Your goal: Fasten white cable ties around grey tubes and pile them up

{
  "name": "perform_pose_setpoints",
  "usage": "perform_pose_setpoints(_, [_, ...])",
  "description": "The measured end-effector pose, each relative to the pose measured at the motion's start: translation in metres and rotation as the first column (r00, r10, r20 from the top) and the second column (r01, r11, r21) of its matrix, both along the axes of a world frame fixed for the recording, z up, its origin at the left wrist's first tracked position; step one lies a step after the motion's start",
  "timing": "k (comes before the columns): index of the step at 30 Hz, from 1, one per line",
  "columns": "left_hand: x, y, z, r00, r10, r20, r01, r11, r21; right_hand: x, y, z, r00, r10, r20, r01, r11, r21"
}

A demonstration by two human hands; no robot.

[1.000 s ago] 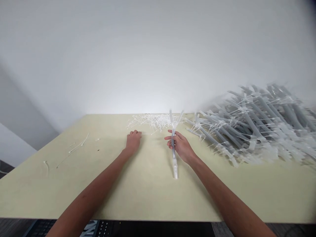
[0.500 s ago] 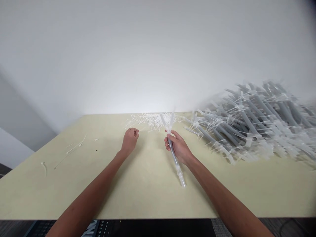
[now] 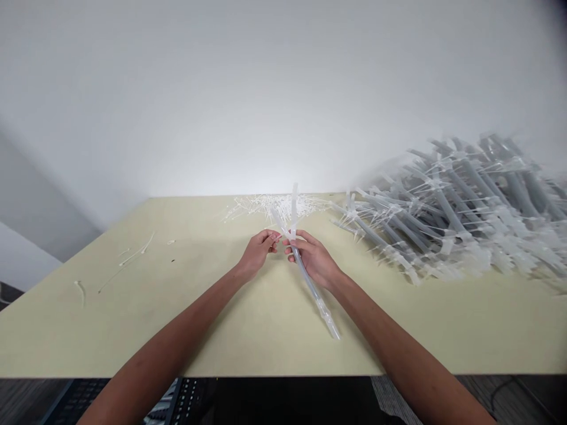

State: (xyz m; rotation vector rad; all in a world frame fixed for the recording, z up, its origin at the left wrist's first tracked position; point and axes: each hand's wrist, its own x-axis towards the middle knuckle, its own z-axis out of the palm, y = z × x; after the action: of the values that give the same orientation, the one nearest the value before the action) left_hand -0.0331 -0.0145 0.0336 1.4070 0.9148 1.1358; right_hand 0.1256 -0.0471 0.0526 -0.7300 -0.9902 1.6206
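My right hand (image 3: 316,258) is closed around a clear-grey flexible tube (image 3: 306,280), just below its whitish Y-shaped end (image 3: 293,221). The two branches of the Y point up and away from me; the lower end, with a clear sleeve (image 3: 328,319), slants down to the right. My left hand (image 3: 257,252) is pinched beside the Y junction, its fingertips almost touching it. A thin white cable tie seems to be between those fingertips, mostly hidden. Behind both hands lies a loose heap of white cable ties (image 3: 305,205).
A large pile of similar tube assemblies (image 3: 452,206) with protruding ties covers the right side of the table (image 3: 248,348). On the left lie a few stray ties (image 3: 128,260) and a short curved piece (image 3: 80,290). A white wall stands behind; a dark crate (image 3: 183,401) is below the front edge.
My left hand has moved right, from near the heap to the Y junction. The right hand has brought the tube slightly left, with its lower end swung a little right.
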Motion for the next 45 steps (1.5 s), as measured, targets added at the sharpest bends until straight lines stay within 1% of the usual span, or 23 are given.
perform_pose_setpoints(3, [-0.001,0.0,0.001,0.998,-0.046,-0.042,0.047,0.999,0.011,0.002,0.001,0.003,1.0,0.005,-0.008,-0.005,1.0,-0.006])
perform_pose_setpoints(10, [0.002,-0.004,0.005,0.991,-0.089,-0.104,0.093,0.995,0.039,0.005,0.003,0.004,1.0,0.002,0.015,0.0,0.994,-0.106])
perform_pose_setpoints(14, [0.002,-0.006,0.006,0.987,-0.099,-0.13,0.106,0.993,0.056,0.007,0.005,0.002,1.0,-0.006,0.023,0.009,0.991,-0.131])
perform_pose_setpoints(17, [0.004,-0.008,0.007,0.986,-0.09,-0.143,0.097,0.995,0.039,0.008,0.006,0.0,1.0,0.005,0.002,-0.005,0.993,-0.122])
perform_pose_setpoints(20, [0.005,-0.012,0.009,0.99,-0.121,-0.074,0.119,0.993,-0.023,0.01,0.008,-0.003,1.0,-0.019,0.016,0.02,0.996,-0.082])
perform_pose_setpoints(24, [0.006,-0.015,0.01,0.973,-0.195,0.126,0.21,0.97,-0.121,0.014,0.011,-0.007,0.989,-0.123,0.08,0.125,0.992,-0.026])
perform_pose_setpoints(26, [0.005,-0.014,0.009,0.962,-0.193,0.191,0.222,0.965,-0.141,0.015,0.012,-0.008,0.982,-0.155,0.108,0.157,0.988,-0.008])
perform_pose_setpoints(28, [0.005,-0.013,0.008,0.961,-0.166,0.223,0.203,0.967,-0.155,0.015,0.013,-0.009,0.977,-0.17,0.126,0.171,0.985,0.006])
perform_pose_setpoints(30, [0.006,-0.013,0.007,0.96,-0.146,0.238,0.187,0.969,-0.162,0.014,0.013,-0.01,0.974,-0.182,0.138,0.181,0.983,0.019])
perform_pose_setpoints(34, [0.007,-0.015,0.007,0.96,-0.157,0.234,0.2,0.965,-0.171,0.012,0.013,-0.012,0.969,-0.196,0.154,0.191,0.981,0.044])
perform_pose_setpoints(39, [0.009,-0.018,0.01,0.967,-0.152,0.205,0.19,0.965,-0.182,0.011,0.012,-0.011,0.969,-0.201,0.146,0.194,0.979,0.06])
perform_pose_setpoints(45, [0.009,-0.018,0.01,0.976,-0.157,0.149,0.182,0.967,-0.179,0.008,0.012,-0.012,0.952,-0.233,0.199,0.223,0.972,0.071])
